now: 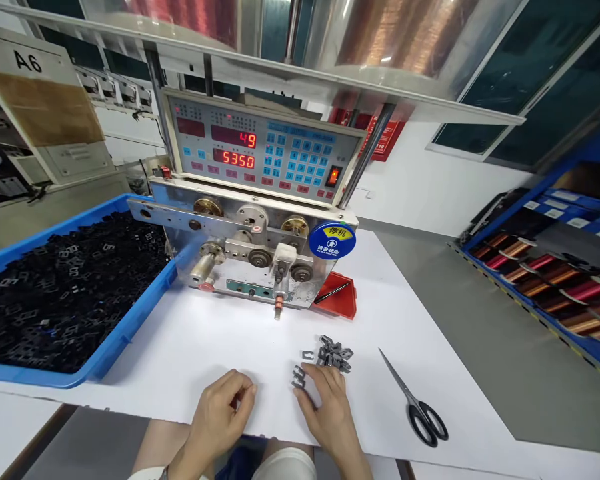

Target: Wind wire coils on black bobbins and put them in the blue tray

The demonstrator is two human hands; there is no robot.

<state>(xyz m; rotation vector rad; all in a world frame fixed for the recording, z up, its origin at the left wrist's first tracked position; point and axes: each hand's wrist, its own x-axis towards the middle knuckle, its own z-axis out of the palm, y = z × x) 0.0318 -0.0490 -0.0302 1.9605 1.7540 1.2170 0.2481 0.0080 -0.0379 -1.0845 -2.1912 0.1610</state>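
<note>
Small grey notched pieces that look like ferrite cores (334, 353) lie in a loose pile on the white tabletop, with a single one (308, 355) just left of it. My right hand (326, 407) is beside the pile, its thumb and fingertips closed around a few stacked ferrite cores (298, 377) at the table surface. To the left, my left hand (223, 415) rests near the table's front edge. Its fingers are curled in with the thumb against the index finger, and nothing shows in them.
A coil winding machine (255, 227) with lit red digits stands behind the hands. The blue tray (115, 347) of black plastic parts is at left. Black-handled scissors (416, 405) lie at right. A red tray (347, 299) holds a dark rod-like tool. Wire spools (410, 33) sit on the shelf above.
</note>
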